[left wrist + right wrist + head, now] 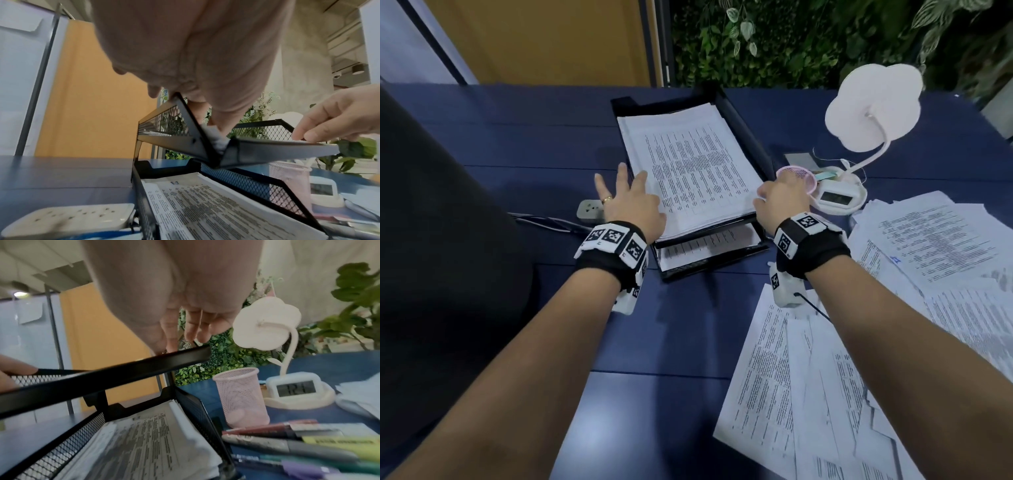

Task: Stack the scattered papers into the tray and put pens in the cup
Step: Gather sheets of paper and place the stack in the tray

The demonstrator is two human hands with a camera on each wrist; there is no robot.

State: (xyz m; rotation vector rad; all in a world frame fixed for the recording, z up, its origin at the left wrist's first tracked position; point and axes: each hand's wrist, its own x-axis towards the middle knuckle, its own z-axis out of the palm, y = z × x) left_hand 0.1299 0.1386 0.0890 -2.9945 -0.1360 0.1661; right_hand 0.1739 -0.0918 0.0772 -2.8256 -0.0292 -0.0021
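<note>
Black wire mesh is making up the tray (748, 137), and it is sitting on a blue table (517, 144). It has two shelves. White papers (698, 171) are lying in a pile on the top shelf, and both hands are at the near end of that pile.

The left hand (631, 202) is resting at the left side of the pile. Its fingers (621, 174) are spreading wide and straight, and they are not curling round anything. The thumb side is touching the paper. A gold ring (606, 199) is sitting on one finger. Just left of these fingers a white power strip (589, 209) is lying on the table.

The right hand (782, 198) is at the right corner of the pile. In the left wrist view its fingertips (312, 134) are bending down and pressing on the paper edge. I cannot tell if they are pinching it.

Just past the right fingers a pink mesh cup (240, 395) is standing up, close beside the tray. Next to it is a white lamp (873, 106) with a little clock (296, 388).

Pens (287, 443) are lying on the table under the right wrist, near the cup. More loose sheets (825, 377) are lying scattered to the right of the right arm.
</note>
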